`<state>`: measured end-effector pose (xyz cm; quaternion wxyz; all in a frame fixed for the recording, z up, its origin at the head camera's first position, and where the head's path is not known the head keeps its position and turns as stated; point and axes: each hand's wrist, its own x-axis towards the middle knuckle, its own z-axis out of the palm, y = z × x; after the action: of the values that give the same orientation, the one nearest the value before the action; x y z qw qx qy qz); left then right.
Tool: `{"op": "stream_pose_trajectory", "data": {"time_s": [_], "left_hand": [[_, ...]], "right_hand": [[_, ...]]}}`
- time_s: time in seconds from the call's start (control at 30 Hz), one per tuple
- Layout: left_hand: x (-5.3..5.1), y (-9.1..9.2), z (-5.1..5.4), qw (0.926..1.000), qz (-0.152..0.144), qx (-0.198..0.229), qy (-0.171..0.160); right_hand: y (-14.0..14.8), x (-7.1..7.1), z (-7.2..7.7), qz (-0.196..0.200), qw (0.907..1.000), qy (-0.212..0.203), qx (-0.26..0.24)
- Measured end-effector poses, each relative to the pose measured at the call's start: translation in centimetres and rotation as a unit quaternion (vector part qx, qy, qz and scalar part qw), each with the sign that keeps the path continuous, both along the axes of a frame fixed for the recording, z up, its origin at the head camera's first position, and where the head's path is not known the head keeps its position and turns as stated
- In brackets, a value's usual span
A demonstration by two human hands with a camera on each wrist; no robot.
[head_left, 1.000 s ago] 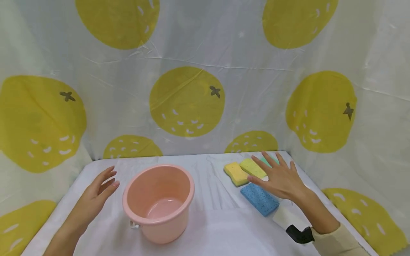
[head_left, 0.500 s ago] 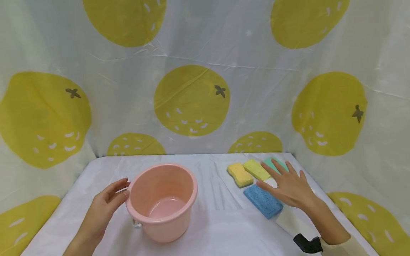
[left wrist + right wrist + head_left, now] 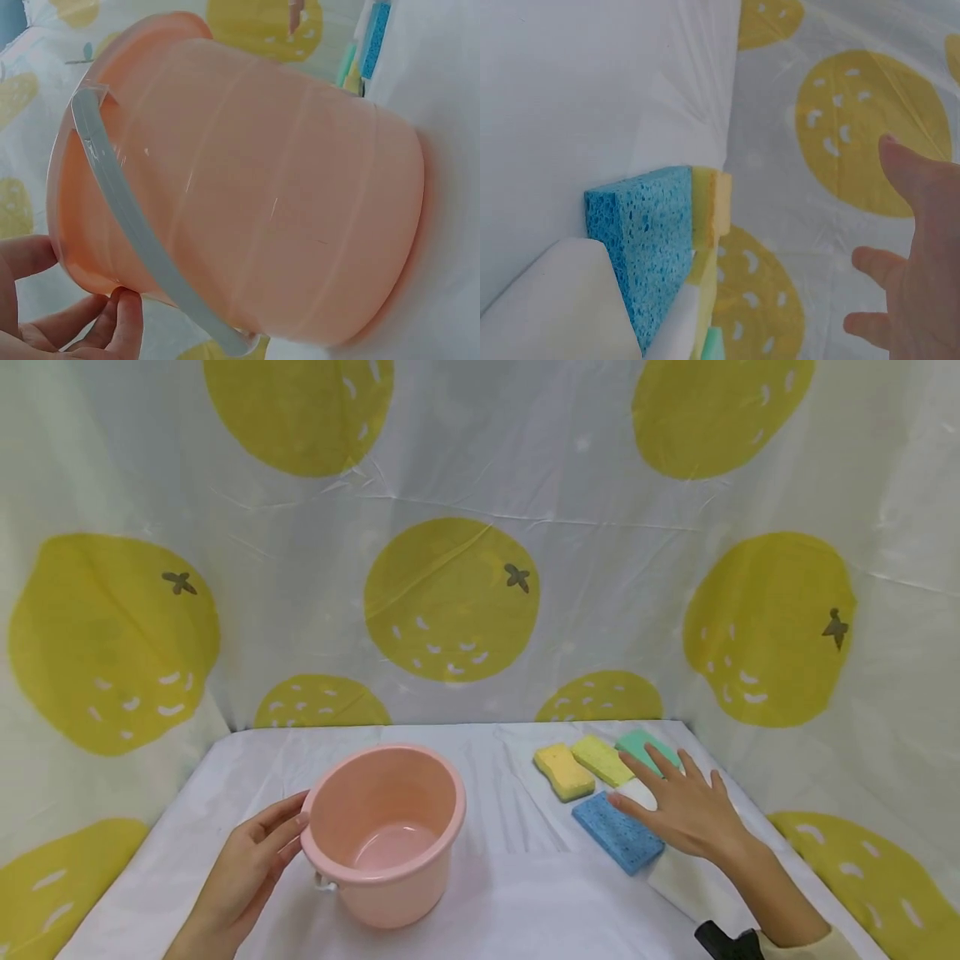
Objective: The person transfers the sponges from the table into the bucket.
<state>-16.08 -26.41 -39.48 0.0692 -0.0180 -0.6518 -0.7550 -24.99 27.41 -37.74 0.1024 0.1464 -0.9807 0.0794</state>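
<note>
A pink bucket [image 3: 386, 860] stands on the white-covered table at left of centre. My left hand [image 3: 243, 868] holds its left rim, thumb and fingertips on the edge; the left wrist view shows the pale handle [image 3: 139, 232] hanging against the bucket's side. My right hand [image 3: 693, 810], fingers spread, is above the sponges at right and holds nothing. Near it lie a blue sponge [image 3: 618, 832], a yellow sponge [image 3: 564, 772], a yellow-green sponge [image 3: 600, 757] and a green sponge [image 3: 637, 744]. A white rounded piece [image 3: 555, 307] lies beside the blue sponge, partly hidden in the head view.
White cloth with large yellow fruit prints [image 3: 450, 602] forms walls behind and at both sides. The white table cover [image 3: 517, 893] stretches between bucket and sponges. A black strap-like piece [image 3: 723, 941] sits by the right sleeve [image 3: 813, 946].
My left hand has moved right to the bucket and taken hold of its rim. The right hand has shifted slightly right and down, still spread over the sponges.
</note>
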Motion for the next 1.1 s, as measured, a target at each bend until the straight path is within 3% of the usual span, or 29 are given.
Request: {"op": "stream_pose_trajectory", "data": {"time_s": [0.3, 0.7, 0.83, 1.0, 1.1], "left_hand": [[0.1, -0.1, -0.3, 0.9997, 0.014, -0.012, 0.015], [0.4, -0.1, 0.0, 0.9987, 0.004, -0.042, 0.028], [0.2, -0.1, 0.2, 0.9983, 0.008, -0.049, 0.029], [0.0, 0.3, 0.1, 0.9988, 0.010, -0.046, 0.014], [0.2, 0.2, -0.1, 0.9986, 0.014, -0.049, 0.012]], "right_hand": [[1.2, 1.1, -1.3, -0.013, 0.9999, -0.004, -0.001], [4.7, 3.2, -6.0, -0.024, 0.9997, 0.002, 0.000], [5.7, 3.5, -6.8, -0.045, 0.9964, -0.071, 0.012], [6.8, 3.8, -7.5, -0.075, 0.9815, -0.172, 0.040], [7.0, 3.8, -8.1, -0.063, 0.9800, -0.185, 0.035]]}}
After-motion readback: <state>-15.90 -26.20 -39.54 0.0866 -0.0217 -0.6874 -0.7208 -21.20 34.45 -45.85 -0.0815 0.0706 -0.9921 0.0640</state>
